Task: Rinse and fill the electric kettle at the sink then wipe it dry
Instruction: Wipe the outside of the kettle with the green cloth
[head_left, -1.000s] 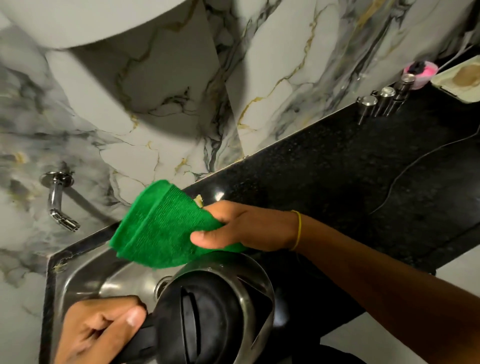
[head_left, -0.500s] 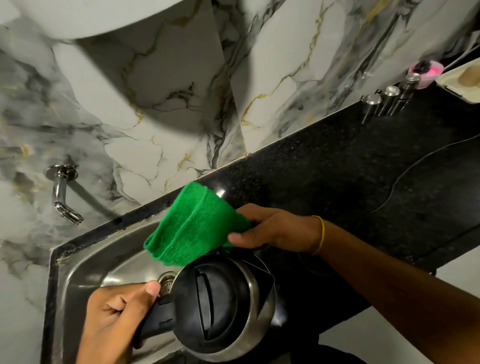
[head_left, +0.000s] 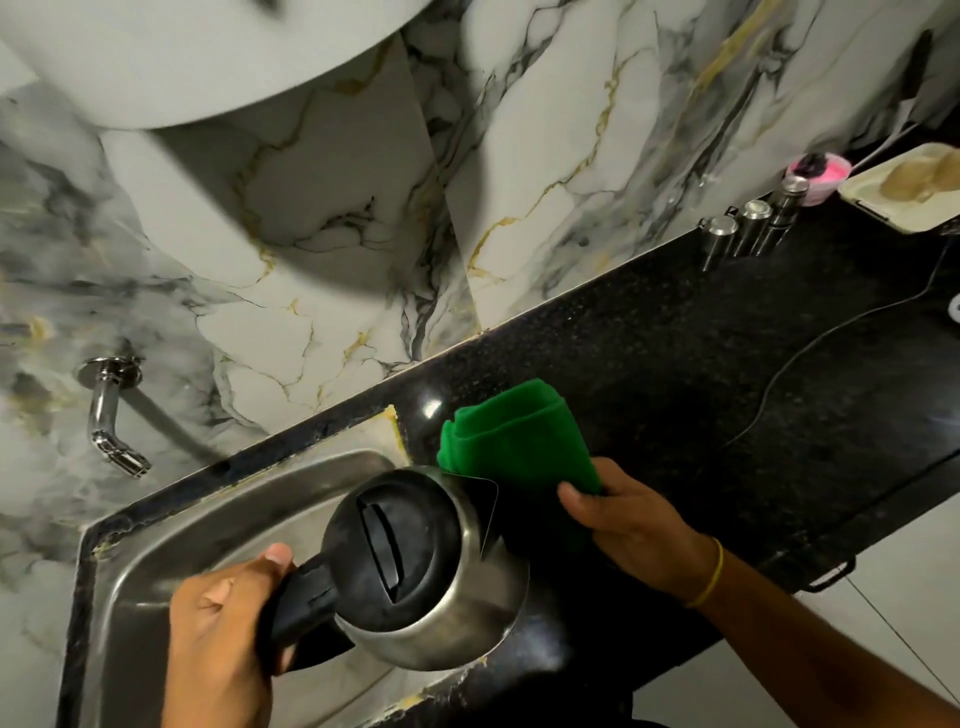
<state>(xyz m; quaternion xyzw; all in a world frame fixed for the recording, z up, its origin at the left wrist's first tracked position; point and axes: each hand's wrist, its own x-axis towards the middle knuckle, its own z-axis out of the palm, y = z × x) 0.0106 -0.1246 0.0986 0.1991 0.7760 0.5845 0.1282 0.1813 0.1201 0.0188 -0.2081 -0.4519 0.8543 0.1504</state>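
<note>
A steel electric kettle (head_left: 467, 618) with a closed black lid hangs over the right end of the steel sink (head_left: 171, 561). My left hand (head_left: 223, 634) grips its black handle. A folded green cloth (head_left: 519, 441) is in my right hand (head_left: 634, 525), pressed against the kettle's right side just behind the spout. The lower part of the cloth is hidden behind the kettle.
A wall tap (head_left: 111, 415) sticks out of the marble tiles above the sink's left end. On the black counter (head_left: 727, 364) a thin cable runs rightwards. At the far right stand three steel canisters (head_left: 748, 234), a pink item (head_left: 821, 174) and a cream tray (head_left: 904, 187).
The cloth and my right hand have moved right, from above the kettle's back to beside its spout. The kettle has risen in view, with more of the handle and left hand visible.
</note>
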